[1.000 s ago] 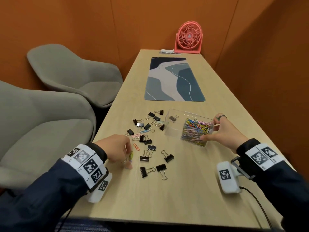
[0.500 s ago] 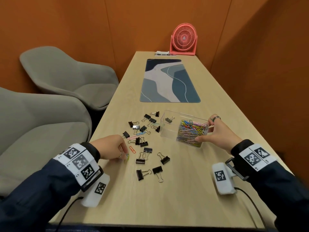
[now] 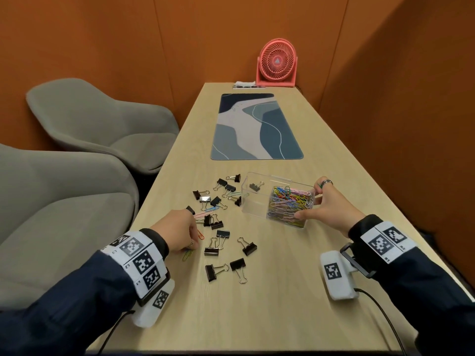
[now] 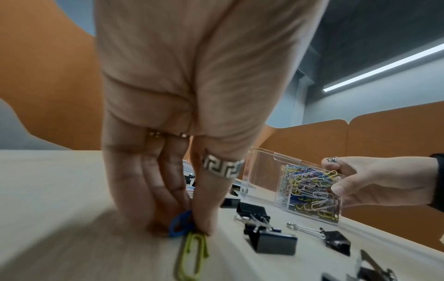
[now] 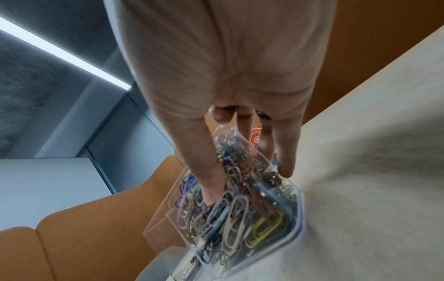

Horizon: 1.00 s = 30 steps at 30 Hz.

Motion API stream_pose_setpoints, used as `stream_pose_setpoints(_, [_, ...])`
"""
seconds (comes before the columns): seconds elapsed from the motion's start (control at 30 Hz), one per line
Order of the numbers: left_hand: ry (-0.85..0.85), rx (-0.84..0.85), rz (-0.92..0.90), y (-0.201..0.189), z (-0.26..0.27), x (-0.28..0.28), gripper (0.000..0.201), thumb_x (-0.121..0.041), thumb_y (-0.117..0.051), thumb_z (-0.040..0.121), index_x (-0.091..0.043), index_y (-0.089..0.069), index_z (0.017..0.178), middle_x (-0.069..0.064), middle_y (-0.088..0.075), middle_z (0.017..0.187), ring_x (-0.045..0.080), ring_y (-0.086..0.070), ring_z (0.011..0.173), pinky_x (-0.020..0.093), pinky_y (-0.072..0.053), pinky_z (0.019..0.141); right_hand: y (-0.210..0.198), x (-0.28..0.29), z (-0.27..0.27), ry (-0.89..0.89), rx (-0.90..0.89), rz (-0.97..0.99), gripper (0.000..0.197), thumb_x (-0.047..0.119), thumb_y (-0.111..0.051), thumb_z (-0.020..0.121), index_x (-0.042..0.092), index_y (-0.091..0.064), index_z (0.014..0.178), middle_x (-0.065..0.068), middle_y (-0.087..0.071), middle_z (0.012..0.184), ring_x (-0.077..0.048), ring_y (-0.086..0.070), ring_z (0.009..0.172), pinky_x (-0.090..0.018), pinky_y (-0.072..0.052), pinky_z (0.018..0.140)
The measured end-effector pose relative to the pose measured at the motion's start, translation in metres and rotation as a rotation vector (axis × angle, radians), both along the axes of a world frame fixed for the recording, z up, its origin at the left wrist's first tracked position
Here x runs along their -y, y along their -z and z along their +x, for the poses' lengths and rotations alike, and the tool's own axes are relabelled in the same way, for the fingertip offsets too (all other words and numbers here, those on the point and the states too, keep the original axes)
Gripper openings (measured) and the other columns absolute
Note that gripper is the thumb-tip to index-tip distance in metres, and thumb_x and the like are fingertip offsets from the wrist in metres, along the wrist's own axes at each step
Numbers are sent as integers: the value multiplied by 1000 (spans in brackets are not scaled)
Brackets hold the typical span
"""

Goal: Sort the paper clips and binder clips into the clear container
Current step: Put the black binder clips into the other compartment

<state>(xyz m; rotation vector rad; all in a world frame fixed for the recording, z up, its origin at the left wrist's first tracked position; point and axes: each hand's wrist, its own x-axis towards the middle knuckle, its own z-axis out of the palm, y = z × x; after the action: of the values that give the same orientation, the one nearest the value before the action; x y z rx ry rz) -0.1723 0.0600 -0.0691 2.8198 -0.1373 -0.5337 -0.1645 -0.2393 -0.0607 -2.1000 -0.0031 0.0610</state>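
My left hand (image 3: 191, 249) is down on the table, its fingertips pinching a blue paper clip (image 4: 180, 224) and a yellow-green paper clip (image 4: 192, 252) (image 3: 188, 255). My right hand (image 3: 309, 204) grips the right end of the clear container (image 3: 253, 205), thumb on the near wall and fingers on the far side. The container looks tilted. Coloured paper clips (image 3: 290, 201) (image 5: 240, 214) fill its right compartment. One binder clip (image 3: 255, 186) lies in the left compartment. Several black binder clips (image 3: 213, 271) and a few paper clips, one orange (image 3: 201, 235), lie scattered between my hands.
A patterned blue desk mat (image 3: 257, 127) lies further up the wooden table (image 3: 282, 304), and a coral fan (image 3: 277, 63) stands at the far end. Two grey chairs (image 3: 102, 124) stand left of the table. Orange walls close in on the right and behind.
My left hand has drawn the yellow-green clip slightly toward me along the table. My right hand has kept its grip on the container. The head view has shifted a little.
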Motion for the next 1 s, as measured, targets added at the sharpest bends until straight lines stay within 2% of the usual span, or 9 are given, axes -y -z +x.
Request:
stream_pose_setpoints(0.2, [87, 24, 62, 6, -1, 0, 11, -6, -55, 89, -15, -61, 87, 1, -62, 117, 14, -56, 108, 20, -46, 83, 1, 1, -1, 0, 2, 14, 57, -4, -75, 70, 20, -24, 75, 1, -53, 80, -3, -53, 67, -7, -39, 45])
stream_pose_setpoints(0.3, [137, 22, 83, 4, -3, 0, 16, -5, -49, 91, -18, -56, 87, -1, -57, 108, 10, -50, 97, 10, -37, 62, 1, 0, 0, 2, 4, 4, 56, -3, -75, 71, 20, -24, 75, 2, -53, 80, -3, -51, 67, -6, -38, 44])
stream_pose_setpoints(0.37, [132, 3, 34, 4, -3, -4, 24, -6, -49, 91, -25, -47, 76, -4, -56, 103, 10, -51, 94, 8, -38, 64, 2, 0, 0, 0, 6, 7, 56, -3, -75, 71, 20, -24, 75, 2, -52, 81, -2, -51, 67, -6, -39, 45])
stream_pose_setpoints(0.43, [64, -6, -93, 5, 1, -11, 24, -5, -52, 90, -23, -47, 75, -3, -62, 101, 13, -59, 95, 17, -48, 73, 2, 1, 0, -2, 7, 6, 56, -2, -75, 71, 21, -24, 75, 2, -52, 83, -3, -51, 68, -8, -39, 46])
stream_pose_setpoints(0.57, [-262, -73, -723, -5, 2, -19, 14, 1, -53, 92, -6, -48, 80, 10, -62, 72, 13, -66, 61, 23, -55, 58, 5, 2, 1, -4, 24, 17, 58, -4, -75, 70, 21, -23, 75, -3, -49, 87, -5, -52, 70, -10, -40, 49])
stream_pose_setpoints(0.67, [-460, -130, -1107, -13, 1, -18, 11, 4, -48, 94, -2, -48, 84, 17, -59, 76, 16, -69, 58, 26, -58, 55, 5, 2, 1, -9, 22, 31, 57, -5, -75, 70, 20, -23, 75, -3, -49, 85, -5, -51, 70, -7, -39, 46])
stream_pose_setpoints(0.8, [-515, -155, -1190, -19, 6, -6, 13, 4, -47, 94, -4, -51, 84, 10, -50, 71, 12, -57, 55, 21, -54, 48, 3, 2, 1, -15, 18, 43, 57, -6, -74, 70, 19, -24, 75, -3, -52, 83, -5, -53, 69, -6, -39, 45])
stream_pose_setpoints(0.9, [-438, -149, -1179, -30, 15, 12, 10, 4, -51, 91, -3, -57, 87, 7, -52, 70, 5, -56, 47, 15, -50, 47, 3, 2, 2, -20, 15, 50, 57, -6, -74, 70, 19, -24, 75, -2, -54, 82, -6, -54, 70, -10, -41, 48])
stream_pose_setpoints(1.0, [-318, -69, -1128, -44, 26, 39, 10, 3, -58, 87, -2, -65, 92, 6, -60, 73, 6, -59, 55, 13, -52, 54, 4, 3, 3, -21, 18, 35, 57, -2, -76, 69, 21, -24, 75, -3, -55, 87, -6, -56, 74, -16, -42, 55])
